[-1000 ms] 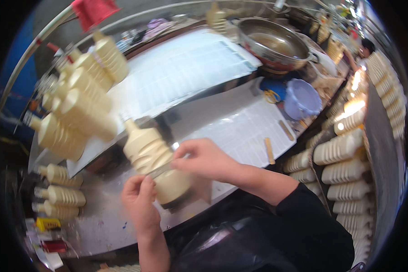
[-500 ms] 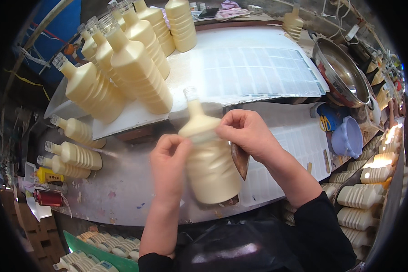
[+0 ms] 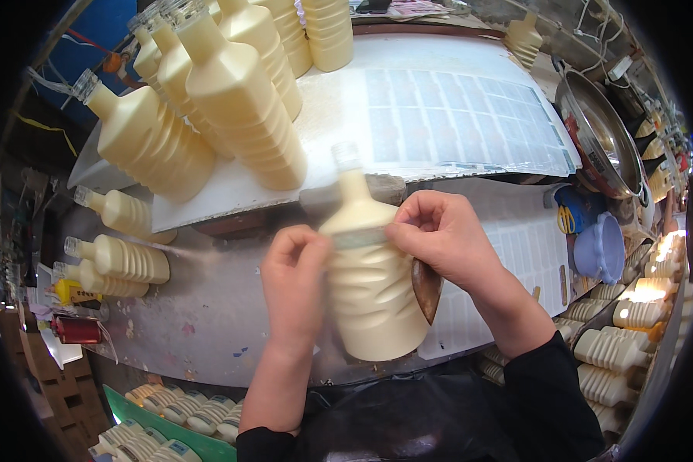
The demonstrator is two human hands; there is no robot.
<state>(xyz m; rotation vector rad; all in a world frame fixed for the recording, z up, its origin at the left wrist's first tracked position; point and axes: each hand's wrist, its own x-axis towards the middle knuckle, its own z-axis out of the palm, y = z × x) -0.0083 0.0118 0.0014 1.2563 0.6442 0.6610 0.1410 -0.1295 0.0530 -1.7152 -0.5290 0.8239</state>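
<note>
Left hand [image 3: 294, 269] and right hand [image 3: 443, 231] pinch a pale strip [image 3: 360, 238] (at both ends) across the cream bottle [image 3: 373, 296] between them.

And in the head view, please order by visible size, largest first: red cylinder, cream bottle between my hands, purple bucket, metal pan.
Cream bottle
Metal pan
Purple bucket
Red cylinder
Nearness may enlarge the bottle, so true sizes are unsure.

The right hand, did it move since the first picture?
Yes: the right hand moved forward, closer to the white board.
</note>
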